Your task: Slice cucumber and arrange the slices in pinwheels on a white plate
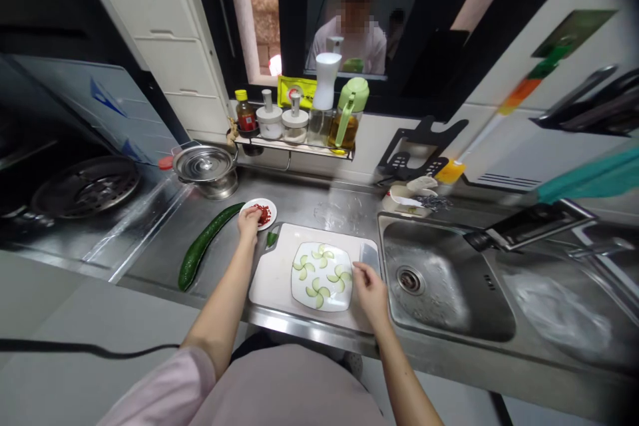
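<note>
My left hand (249, 221) reaches into a small white dish (258, 212) of chopped red chilli, fingers pinched together over the pieces. My right hand (370, 286) rests at the right edge of a square white plate (322, 275), fingertips curled and touching its rim. The plate carries several cucumber slices arranged in pinwheel shapes and sits on a white cutting board (272, 275). A cleaver blade (370, 256) lies on the board just beyond my right hand. A whole cucumber (204, 243) lies on the steel counter left of the board.
A steel sink (439, 279) is to the right, a lidded steel pot (206, 166) and a gas stove (84, 186) to the left. A shelf (294, 143) of condiment bottles runs along the back wall. A person's reflection shows in the window behind.
</note>
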A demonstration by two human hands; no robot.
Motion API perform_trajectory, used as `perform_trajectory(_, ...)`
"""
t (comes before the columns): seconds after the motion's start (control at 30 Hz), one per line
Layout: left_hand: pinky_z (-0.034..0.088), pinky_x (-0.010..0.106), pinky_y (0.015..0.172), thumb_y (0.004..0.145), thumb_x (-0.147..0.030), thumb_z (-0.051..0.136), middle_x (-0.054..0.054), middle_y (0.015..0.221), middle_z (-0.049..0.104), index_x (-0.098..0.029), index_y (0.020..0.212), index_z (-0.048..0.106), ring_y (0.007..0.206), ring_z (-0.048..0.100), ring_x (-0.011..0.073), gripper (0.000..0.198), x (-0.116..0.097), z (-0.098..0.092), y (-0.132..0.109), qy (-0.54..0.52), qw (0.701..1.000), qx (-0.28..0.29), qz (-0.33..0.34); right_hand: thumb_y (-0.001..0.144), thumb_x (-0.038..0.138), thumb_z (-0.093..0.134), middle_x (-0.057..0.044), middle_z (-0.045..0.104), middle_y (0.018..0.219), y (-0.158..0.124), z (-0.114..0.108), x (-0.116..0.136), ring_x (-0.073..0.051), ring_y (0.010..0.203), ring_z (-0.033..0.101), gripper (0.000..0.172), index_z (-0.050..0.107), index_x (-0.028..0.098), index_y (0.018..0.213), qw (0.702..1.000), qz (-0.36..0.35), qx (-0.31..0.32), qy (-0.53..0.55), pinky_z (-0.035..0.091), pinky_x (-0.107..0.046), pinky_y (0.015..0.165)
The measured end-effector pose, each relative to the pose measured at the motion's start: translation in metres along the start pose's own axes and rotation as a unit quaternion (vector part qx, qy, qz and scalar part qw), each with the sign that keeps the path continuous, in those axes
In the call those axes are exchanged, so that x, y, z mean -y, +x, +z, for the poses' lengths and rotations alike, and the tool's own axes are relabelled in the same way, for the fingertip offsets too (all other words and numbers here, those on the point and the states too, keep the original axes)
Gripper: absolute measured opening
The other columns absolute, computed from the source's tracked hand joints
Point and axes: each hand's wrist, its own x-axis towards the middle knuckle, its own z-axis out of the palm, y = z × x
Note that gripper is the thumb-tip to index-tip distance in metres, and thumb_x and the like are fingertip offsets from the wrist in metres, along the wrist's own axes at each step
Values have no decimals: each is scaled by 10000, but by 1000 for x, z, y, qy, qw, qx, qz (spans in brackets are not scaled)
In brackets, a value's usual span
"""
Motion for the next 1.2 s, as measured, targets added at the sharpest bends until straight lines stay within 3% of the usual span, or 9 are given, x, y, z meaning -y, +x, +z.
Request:
perform_trajectory(0.1, 471, 235, 670, 707, -227, 627, 4, 711, 632, -171, 853, 595, 661, 600, 118, 160, -13, 17, -41, -31, 985, 147, 89, 868, 402, 462, -76, 700, 874, 20, 4, 29, -193, 750, 611, 329, 685, 181, 968, 997, -68, 30, -22, 469, -301, 712)
perform_trajectory(0.2, 461, 242, 707, 741, -251, 631, 7, 758, 648, -186, 887, 624, 712, 598, 126, 160, -29, 28, -85, 51, 935, 286, 205, 895, 338, 464, -63, 686, 929, 42, 5, 57, -186, 814, 601, 275, 681, 208, 1002, 985, -148, 67, -62, 453, -296, 769)
perform_trajectory(0.37, 457, 250, 749, 818, -249, 576, -1, 787, 665, -205, 991, 616, 749, 606, 135, 182, -54, 31, -129, 114, 865, 398, 284, 919, 281, 481, -47, 631, 938, 59, 5, 76, -177, 895, 564, 228, 671, 233, 1035, 965, -196, 117, -133, 421, -284, 799)
perform_trajectory(0.6, 457, 259, 780, 856, -266, 532, 4, 797, 672, -211, 1114, 590, 773, 611, 148, 270, -64, 30, -142, 176, 838, 440, 272, 935, 280, 486, -45, 595, 990, 53, 3, 75, -178, 970, 518, 203, 663, 228, 1021, 949, -190, 176, -179, 385, -273, 820)
perform_trajectory(1.0, 456, 245, 783, 848, -257, 526, -6, 788, 661, -209, 1140, 574, 777, 612, 137, 300, -55, 36, -143, 150, 841, 455, 250, 938, 250, 439, -45, 609, 985, 53, 6, 74, -176, 943, 508, 176, 608, 199, 939, 946, -178, 191, -192, 367, -258, 782)
perform_trajectory(1.1, 454, 241, 768, 848, -273, 540, 6, 820, 667, -205, 1162, 565, 801, 616, 141, 322, -48, 37, -140, 138, 852, 446, 239, 940, 245, 428, -49, 620, 991, 54, 10, 67, -179, 947, 509, 172, 592, 193, 941, 947, -163, 188, -206, 362, -259, 771)
perform_trajectory(1.2, 447, 255, 778, 843, -283, 562, 19, 883, 681, -215, 1128, 592, 822, 617, 152, 294, -39, 39, -135, 191, 869, 393, 231, 945, 248, 418, -58, 627, 1013, 55, 16, 56, -182, 945, 509, 182, 591, 191, 956, 942, -134, 197, -239, 358, -264, 762)
